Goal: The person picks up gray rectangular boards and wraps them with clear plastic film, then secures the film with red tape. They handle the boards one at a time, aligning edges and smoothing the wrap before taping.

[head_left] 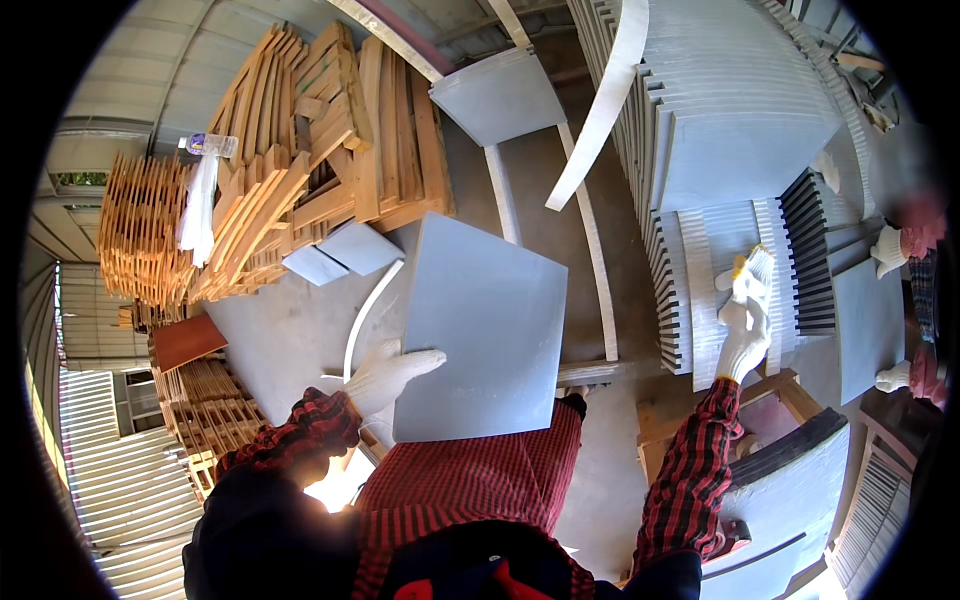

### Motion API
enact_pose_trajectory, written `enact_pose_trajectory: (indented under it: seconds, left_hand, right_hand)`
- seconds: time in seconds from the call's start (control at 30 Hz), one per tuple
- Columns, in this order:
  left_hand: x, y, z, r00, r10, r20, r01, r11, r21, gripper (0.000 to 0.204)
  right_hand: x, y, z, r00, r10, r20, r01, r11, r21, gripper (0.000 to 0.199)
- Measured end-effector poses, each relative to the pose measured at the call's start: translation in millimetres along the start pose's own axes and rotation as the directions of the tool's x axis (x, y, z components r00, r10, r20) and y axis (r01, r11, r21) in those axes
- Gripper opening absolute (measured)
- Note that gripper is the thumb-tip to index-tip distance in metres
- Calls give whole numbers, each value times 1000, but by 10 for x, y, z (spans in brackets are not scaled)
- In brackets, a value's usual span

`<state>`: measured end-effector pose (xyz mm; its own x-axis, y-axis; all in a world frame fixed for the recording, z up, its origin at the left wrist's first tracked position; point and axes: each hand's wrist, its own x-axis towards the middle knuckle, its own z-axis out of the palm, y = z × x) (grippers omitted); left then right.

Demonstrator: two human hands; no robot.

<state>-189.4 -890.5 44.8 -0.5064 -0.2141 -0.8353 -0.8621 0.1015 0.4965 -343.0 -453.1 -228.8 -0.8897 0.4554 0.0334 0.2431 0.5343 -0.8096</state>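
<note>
A flat grey rectangular panel (485,330) stands tilted in front of my lap. My left hand (385,380), in a white knit glove, grips its left edge, thumb on the face and the other fingers hidden behind. Out to the right, my right hand (745,330), also gloved, is closed round a white cloth piece with yellow edging (757,264), perhaps another glove. It is over the lower step of a stack of grey panels (710,230), near a pale strip (700,280); whether it touches the stack I cannot tell.
Wooden frames (330,170) are piled at the far left, with a plastic bottle (210,145) on them. Grey pieces (345,250) lie on the floor. A co-worker's gloved hands (890,252) are at another panel (870,330) on the right. A wooden crate (655,430) stands below my right forearm.
</note>
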Motion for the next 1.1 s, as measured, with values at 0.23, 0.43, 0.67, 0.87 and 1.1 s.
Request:
enact_pose_trajectory:
  seconds: [0.23, 0.43, 0.67, 0.87, 1.1]
  left_hand:
    - [-3, -593, 84, 987, 55, 152, -50, 998, -35, 27]
    - [-451, -685, -217, 934, 246, 258, -290, 945, 148, 26]
    - [-735, -790, -406, 844, 283, 455, -421, 876, 236, 35]
    - [-605, -1065, 5, 796, 230, 560, -429, 867, 253, 38]
    - [-347, -1924, 1242, 720, 72, 691, -376, 877, 300, 51]
  right_hand:
    - [-1449, -232, -917, 953, 236, 191, -302, 689, 658, 30]
    - [-3207, -236, -885, 624, 461, 631, -775, 260, 576, 21]
    - [-4194, -923, -434, 669, 526, 526, -603, -30, 797, 16]
    - [-4747, -1015, -1376, 741, 648, 178, -388, 196, 901, 14]
    - [-5446, -339, -2506, 590, 801, -106, -406, 407, 818, 16]
